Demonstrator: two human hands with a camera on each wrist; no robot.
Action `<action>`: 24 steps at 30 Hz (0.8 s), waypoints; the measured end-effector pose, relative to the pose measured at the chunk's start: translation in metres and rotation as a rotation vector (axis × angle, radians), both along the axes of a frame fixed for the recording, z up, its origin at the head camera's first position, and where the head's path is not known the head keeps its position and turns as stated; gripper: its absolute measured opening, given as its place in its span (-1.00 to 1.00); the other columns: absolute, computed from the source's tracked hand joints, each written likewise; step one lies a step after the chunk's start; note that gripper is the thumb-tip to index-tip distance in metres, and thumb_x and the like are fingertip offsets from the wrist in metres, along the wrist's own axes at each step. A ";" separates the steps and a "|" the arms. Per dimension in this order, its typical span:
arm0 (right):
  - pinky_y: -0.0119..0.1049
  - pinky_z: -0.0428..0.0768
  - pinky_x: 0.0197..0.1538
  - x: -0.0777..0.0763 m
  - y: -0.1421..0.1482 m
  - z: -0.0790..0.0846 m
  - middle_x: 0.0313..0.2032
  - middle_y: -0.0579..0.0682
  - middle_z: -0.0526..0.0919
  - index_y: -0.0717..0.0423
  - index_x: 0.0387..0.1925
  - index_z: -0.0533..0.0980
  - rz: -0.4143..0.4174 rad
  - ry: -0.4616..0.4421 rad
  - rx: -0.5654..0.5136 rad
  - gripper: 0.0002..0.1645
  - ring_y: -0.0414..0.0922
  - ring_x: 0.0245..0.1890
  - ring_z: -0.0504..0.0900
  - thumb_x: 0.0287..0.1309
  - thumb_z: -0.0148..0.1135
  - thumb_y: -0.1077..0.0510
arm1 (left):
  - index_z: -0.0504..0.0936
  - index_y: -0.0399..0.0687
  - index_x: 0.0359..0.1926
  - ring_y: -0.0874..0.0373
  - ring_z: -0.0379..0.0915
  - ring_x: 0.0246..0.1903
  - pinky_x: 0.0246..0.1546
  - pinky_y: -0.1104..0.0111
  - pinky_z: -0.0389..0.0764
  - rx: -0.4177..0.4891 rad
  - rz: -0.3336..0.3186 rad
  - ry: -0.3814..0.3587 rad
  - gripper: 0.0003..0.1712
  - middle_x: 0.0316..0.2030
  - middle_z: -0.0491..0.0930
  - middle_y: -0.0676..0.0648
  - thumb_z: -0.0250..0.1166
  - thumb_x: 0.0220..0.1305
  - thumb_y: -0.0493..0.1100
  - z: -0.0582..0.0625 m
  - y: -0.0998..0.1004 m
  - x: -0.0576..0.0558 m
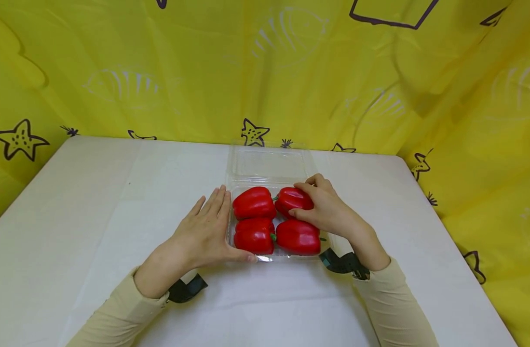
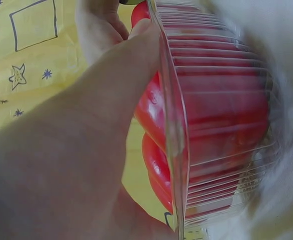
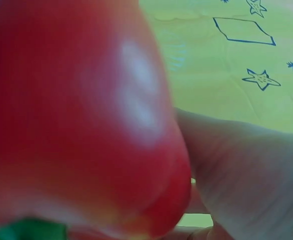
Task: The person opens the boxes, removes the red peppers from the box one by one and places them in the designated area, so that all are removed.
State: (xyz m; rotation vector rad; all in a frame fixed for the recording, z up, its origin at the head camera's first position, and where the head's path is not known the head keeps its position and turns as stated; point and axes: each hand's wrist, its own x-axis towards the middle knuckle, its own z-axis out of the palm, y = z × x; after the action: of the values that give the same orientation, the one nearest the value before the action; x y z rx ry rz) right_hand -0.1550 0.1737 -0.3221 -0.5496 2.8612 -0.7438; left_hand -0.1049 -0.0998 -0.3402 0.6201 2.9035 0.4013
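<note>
Several red bell peppers fill a clear plastic clamshell box (image 1: 282, 259) on the table, two to a row. My right hand (image 1: 334, 210) grips the back-right bell pepper (image 1: 292, 200), thumb on its near side and fingers over its far end. Along the box's left wall my left hand (image 1: 206, 236) lies with straight fingers, its thumb across the front rim. Nearest to it are the back-left bell pepper (image 1: 253, 202) and the front-left bell pepper (image 1: 252, 237). The front-right bell pepper (image 3: 81, 110) looms large in the right wrist view, its green stem (image 3: 31, 229) low down.
The box's clear lid (image 1: 271, 164) is folded back toward the far table edge. A white cloth covers the table (image 1: 117, 193). Yellow curtains (image 1: 195, 72) with sea-creature drawings hang behind and at both sides. Dark straps (image 1: 187, 289) show at both wrists.
</note>
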 end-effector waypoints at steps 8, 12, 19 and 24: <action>0.02 0.68 -0.03 -0.001 0.001 0.000 0.05 0.21 0.43 0.26 0.16 0.49 0.003 0.050 -0.016 -0.39 0.13 0.09 0.42 0.08 0.39 0.11 | -0.06 -0.36 0.52 -0.19 -0.20 0.56 0.53 -0.09 -0.04 -0.006 0.010 -0.001 0.59 0.55 -0.09 -0.31 0.28 -0.21 0.68 0.000 0.001 0.000; 0.01 0.70 -0.06 -0.002 0.002 0.000 0.05 0.21 0.45 0.26 0.15 0.49 0.004 0.045 -0.032 -0.40 0.12 0.08 0.45 0.07 0.39 0.12 | -0.05 -0.36 0.52 -0.20 -0.20 0.56 0.53 -0.09 -0.04 -0.003 0.011 -0.002 0.59 0.55 -0.09 -0.31 0.29 -0.21 0.68 0.001 0.001 0.000; 0.01 0.69 -0.03 -0.003 0.008 0.002 0.06 0.18 0.51 0.23 0.13 0.49 0.028 0.055 -0.041 -0.43 0.11 0.08 0.47 0.09 0.39 0.11 | -0.07 -0.35 0.53 -0.19 -0.22 0.56 0.54 -0.08 -0.05 -0.004 0.013 -0.004 0.61 0.56 -0.12 -0.30 0.28 -0.23 0.69 0.000 0.001 0.001; -0.02 0.69 -0.05 -0.004 0.010 0.004 0.06 0.16 0.57 0.22 0.11 0.50 0.040 0.051 -0.060 -0.44 0.09 0.06 0.49 0.10 0.39 0.10 | -0.08 -0.35 0.53 -0.20 -0.23 0.56 0.53 -0.09 -0.05 -0.002 0.015 -0.008 0.61 0.56 -0.14 -0.30 0.28 -0.23 0.69 0.000 0.001 0.001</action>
State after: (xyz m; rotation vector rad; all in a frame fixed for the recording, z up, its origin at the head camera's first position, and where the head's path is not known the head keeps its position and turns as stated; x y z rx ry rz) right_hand -0.1586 0.1841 -0.3185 -0.6413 2.8734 -0.8234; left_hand -0.1039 -0.0988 -0.3401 0.5962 2.9025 0.4011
